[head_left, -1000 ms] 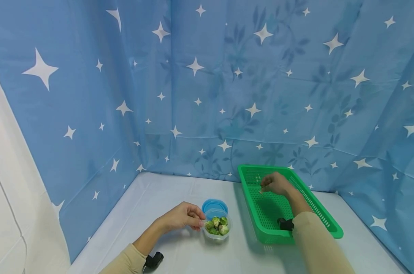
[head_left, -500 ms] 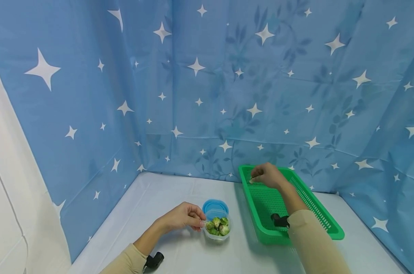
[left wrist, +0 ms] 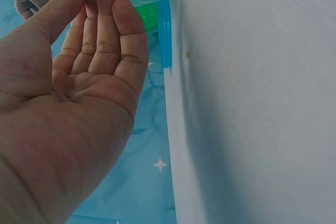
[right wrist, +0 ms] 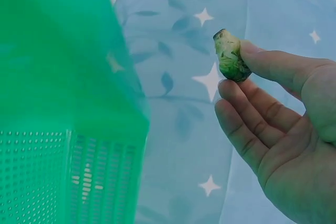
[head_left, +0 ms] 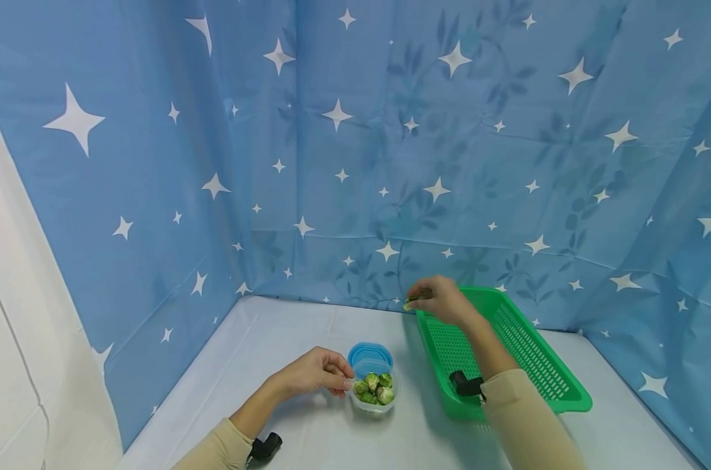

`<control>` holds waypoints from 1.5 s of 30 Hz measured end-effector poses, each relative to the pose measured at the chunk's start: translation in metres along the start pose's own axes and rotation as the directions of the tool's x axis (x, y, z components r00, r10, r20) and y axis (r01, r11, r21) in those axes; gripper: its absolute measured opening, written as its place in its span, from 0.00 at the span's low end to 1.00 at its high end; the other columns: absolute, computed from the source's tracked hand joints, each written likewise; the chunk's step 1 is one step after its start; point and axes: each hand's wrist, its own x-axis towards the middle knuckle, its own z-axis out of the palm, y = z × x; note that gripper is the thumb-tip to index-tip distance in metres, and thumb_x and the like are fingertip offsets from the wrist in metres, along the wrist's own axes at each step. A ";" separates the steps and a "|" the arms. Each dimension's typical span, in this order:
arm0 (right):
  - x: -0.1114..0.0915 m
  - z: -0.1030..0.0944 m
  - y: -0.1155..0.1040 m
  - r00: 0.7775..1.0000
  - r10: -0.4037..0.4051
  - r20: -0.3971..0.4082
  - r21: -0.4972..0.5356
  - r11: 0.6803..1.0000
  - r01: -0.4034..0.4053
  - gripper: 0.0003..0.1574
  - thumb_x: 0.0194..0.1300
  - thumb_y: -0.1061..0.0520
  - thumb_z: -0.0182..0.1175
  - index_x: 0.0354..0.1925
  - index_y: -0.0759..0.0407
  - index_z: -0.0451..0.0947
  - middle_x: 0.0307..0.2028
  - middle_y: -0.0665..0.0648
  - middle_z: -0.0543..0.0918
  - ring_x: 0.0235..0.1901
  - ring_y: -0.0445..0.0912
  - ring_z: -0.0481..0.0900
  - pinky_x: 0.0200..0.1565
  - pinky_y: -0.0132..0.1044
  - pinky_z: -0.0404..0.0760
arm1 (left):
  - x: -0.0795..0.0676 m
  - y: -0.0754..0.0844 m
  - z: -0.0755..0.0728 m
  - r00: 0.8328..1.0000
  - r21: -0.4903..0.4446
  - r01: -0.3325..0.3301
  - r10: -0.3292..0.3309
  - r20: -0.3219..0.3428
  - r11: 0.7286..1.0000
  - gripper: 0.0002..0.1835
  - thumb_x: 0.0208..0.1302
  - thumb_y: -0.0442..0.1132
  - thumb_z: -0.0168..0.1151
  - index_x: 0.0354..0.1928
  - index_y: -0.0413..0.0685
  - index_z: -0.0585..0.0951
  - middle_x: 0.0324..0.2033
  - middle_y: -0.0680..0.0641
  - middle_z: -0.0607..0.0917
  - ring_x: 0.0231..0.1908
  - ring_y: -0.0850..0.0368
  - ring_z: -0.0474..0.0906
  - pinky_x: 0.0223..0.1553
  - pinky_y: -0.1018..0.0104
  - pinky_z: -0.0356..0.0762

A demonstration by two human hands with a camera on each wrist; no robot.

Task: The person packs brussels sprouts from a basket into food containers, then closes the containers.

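A Brussels sprout (right wrist: 231,57) is pinched between the thumb and fingers of my right hand (head_left: 440,300), held in the air by the far left corner of the green basket (head_left: 557,375). With thumb and fingertips my left hand (head_left: 314,373) pinches the rim of a small clear plastic container (head_left: 371,407) on the table. Several Brussels sprouts (head_left: 384,394) lie inside that container. In the left wrist view, only the container's lower part shows, above the fingertips of my left hand (left wrist: 100,61).
Just behind the container lies a blue lid (head_left: 369,351) on the white-covered table (head_left: 296,326). The perforated green basket stands to the right. A blue star-patterned curtain (head_left: 355,163) hangs along the table's back and sides.
My right hand has moved left and up with the sprout, from over the basket's inside to its far left corner. The left hand and container have stayed in place.
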 end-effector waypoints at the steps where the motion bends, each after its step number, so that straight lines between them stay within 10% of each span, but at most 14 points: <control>1: 0.000 0.001 -0.002 1.000 -0.002 0.001 -0.002 1.000 0.002 0.09 0.68 0.61 0.70 0.47 0.59 0.88 0.42 0.58 0.90 0.41 0.54 0.89 0.42 0.46 0.88 | 0.000 0.000 0.000 1.000 0.000 0.000 0.000 -0.001 1.000 0.11 0.68 0.38 0.71 0.47 0.40 0.87 0.35 0.48 0.91 0.34 0.56 0.88 0.43 0.55 0.89; 45: -0.023 0.075 -0.053 0.982 -0.160 -0.100 -0.047 0.987 0.156 0.08 0.66 0.64 0.71 0.43 0.54 0.88 0.39 0.51 0.89 0.34 0.41 0.88 0.37 0.31 0.86 | 0.000 0.000 -0.001 1.000 0.002 -0.010 0.010 0.020 1.000 0.13 0.70 0.38 0.69 0.50 0.36 0.85 0.36 0.50 0.90 0.34 0.58 0.89 0.46 0.54 0.90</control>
